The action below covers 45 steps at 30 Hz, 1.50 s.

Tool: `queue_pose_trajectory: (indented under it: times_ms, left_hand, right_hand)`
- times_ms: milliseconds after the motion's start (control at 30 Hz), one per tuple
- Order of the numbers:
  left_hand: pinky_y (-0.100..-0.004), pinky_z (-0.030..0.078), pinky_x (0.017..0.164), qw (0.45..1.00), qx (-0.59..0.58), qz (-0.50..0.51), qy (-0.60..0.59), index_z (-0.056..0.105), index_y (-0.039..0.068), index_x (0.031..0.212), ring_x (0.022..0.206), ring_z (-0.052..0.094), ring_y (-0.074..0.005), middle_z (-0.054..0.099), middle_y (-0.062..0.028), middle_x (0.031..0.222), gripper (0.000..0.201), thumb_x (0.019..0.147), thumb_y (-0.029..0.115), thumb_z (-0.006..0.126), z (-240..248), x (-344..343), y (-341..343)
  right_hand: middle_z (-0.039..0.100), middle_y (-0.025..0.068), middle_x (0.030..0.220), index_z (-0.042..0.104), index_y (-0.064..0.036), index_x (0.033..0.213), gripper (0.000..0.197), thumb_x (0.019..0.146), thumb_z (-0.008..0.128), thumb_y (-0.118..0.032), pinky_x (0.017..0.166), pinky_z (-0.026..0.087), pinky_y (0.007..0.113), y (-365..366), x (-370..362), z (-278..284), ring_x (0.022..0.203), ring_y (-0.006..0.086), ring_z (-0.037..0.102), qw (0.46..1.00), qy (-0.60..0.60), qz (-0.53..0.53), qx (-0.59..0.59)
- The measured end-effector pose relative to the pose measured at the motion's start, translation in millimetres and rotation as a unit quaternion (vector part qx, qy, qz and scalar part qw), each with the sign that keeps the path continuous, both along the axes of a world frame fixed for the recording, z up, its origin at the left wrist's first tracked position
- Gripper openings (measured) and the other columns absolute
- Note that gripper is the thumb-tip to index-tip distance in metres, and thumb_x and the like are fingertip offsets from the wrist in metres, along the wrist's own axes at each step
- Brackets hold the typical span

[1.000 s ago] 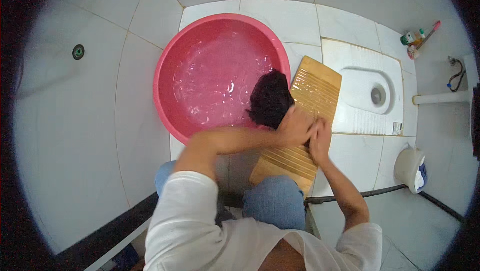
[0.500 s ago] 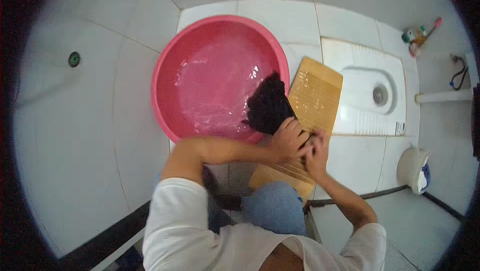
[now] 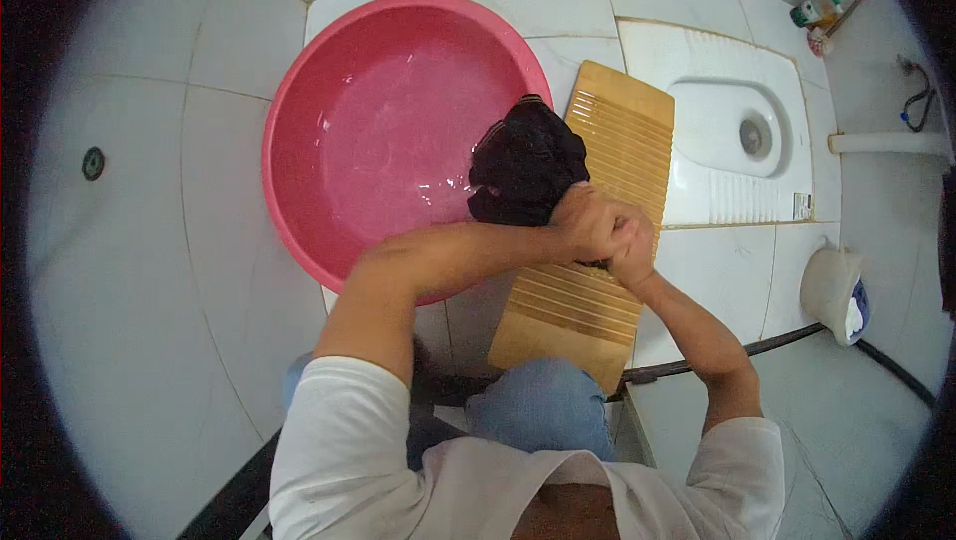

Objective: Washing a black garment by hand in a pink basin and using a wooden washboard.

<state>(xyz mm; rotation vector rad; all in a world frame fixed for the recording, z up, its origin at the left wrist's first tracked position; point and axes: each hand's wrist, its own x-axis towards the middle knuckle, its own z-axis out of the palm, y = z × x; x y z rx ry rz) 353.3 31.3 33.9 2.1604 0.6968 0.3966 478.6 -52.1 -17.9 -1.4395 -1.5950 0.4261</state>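
The left hand (image 3: 583, 221) is closed in a fist on the near end of a black cloth (image 3: 526, 164), pressing it against a washboard (image 3: 597, 261). The right hand (image 3: 632, 249) lies just beside the left, touching it, with its fingers curled tight; it seems to grip the same end of the cloth, though the left hand hides most of that hold. The cloth is bunched and wet-looking, and it spreads from the two hands toward the far left, lying over the upper left edge of the washboard and overhanging the rim of a basin (image 3: 299, 231).

The washboard is yellowish wood with ridges across it; it stands tilted, its far end leaning by the basin and its near end down by the person's knee (image 3: 543, 411) in blue jeans. The basin is round and pink, holds water, and sits on the white tiled floor (image 3: 149, 321). To the right of the washboard a white squat toilet (image 3: 737, 142) is set in the floor. A dark hose (image 3: 757, 346) runs across the tiles near the right forearm. A white jug (image 3: 832, 291) lies further right. A small round drain (image 3: 93, 163) shows far left.
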Motion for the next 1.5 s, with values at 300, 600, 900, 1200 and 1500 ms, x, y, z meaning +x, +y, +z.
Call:
queue_pose_trajectory:
  times_ms: [300, 600, 900, 1200, 1500]
  left_hand:
    - [-0.0508, 0.043, 0.083, 0.974, 0.205, 0.036, -0.088, 0.055, 0.003, 0.11, 0.089, 0.059, -0.0401, 0.057, -0.0233, 0.108, 0.041, 0.088, 0.037, 0.056, 38.4, -78.1, -23.0]
    - [-0.0414, 0.051, 0.086, 0.623, -0.736, 0.211, -0.162, 0.055, 0.008, 0.122, 0.1, 0.062, -0.0249, 0.064, -0.0131, 0.108, 0.06, 0.085, 0.055, 0.059, 80.7, -129.4, -12.4]
    - [-0.0365, 0.048, 0.093, 0.787, -0.566, 0.189, -0.153, 0.052, 0.0, 0.121, 0.1, 0.062, -0.0228, 0.062, -0.0115, 0.112, 0.048, 0.079, 0.017, 0.067, 133.5, -191.8, 79.3]
    - [-0.0406, 0.039, 0.102, 0.939, -0.165, 0.149, 0.264, 0.023, 0.007, 0.142, 0.119, 0.049, -0.032, 0.044, -0.0163, 0.134, 0.107, 0.057, 0.021, 0.086, -76.9, -345.1, 121.2]
    - [-0.069, 0.024, 0.101, 0.859, 0.053, 0.189, 0.473, 0.003, 0.03, 0.151, 0.14, 0.014, -0.0434, 0.007, -0.0193, 0.155, 0.116, 0.064, 0.063, 0.073, -70.9, -298.4, 80.8]
  right_hand:
    - [0.061, 0.0225, 0.085, 0.054, 0.0026, 0.098, 0.04, 0.084, 0.061, -0.034, 0.077, 0.045, 0.044, 0.6, 6.4, 85.4, 0.084, 0.0384, 0.059, 0.948, 0.019, 0.035, -0.316]
    - [0.06, 0.0125, 0.106, 0.045, 0.0011, 0.125, 0.052, 0.081, 0.066, -0.017, 0.089, 0.046, 0.034, -2.0, -104.4, 145.2, 0.098, 0.021, 0.058, 0.862, 0.381, 0.075, -0.326]
    - [0.061, 0.0221, 0.108, 0.024, 0.0017, 0.14, 0.075, 0.084, 0.068, -0.023, 0.085, 0.049, 0.036, 54.1, -172.3, 143.8, 0.101, 0.0314, 0.063, 0.947, 0.268, 0.119, -0.129]
    - [0.046, 0.0272, 0.132, 0.049, -0.0005, 0.129, 0.06, 0.077, 0.069, -0.021, 0.105, 0.037, 0.043, 87.4, -175.0, 36.6, 0.123, 0.0406, 0.045, 0.934, -0.095, 0.274, -0.207]
    - [0.003, 0.0111, 0.157, 0.024, -0.0446, 0.145, 0.097, 0.063, 0.074, -0.062, 0.102, 0.018, 0.073, 203.9, -219.5, -7.6, 0.143, 0.0407, 0.003, 0.884, -0.352, 0.181, -0.249]
